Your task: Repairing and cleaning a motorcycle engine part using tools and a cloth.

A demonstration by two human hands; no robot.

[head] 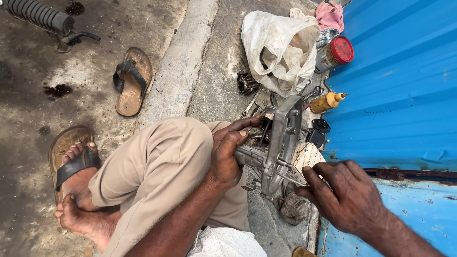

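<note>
I am sitting on a stained concrete floor (pixel 200 76) beside a blue metal wall (pixel 395 95). My left hand (pixel 227 152) is gripping a grey engine casing (pixel 276 143), its fingers (pixel 240 124) clenching around the body and holding it upright by my knee. My right hand (pixel 347 195) is pressing on a thin rod (pixel 285 177) at the casing's lower end, fingers curling on it. A white bag (pixel 276 47), a red-lidded jar (pixel 335 53) and a sandal (pixel 131 81) are lying well apart behind.
</note>
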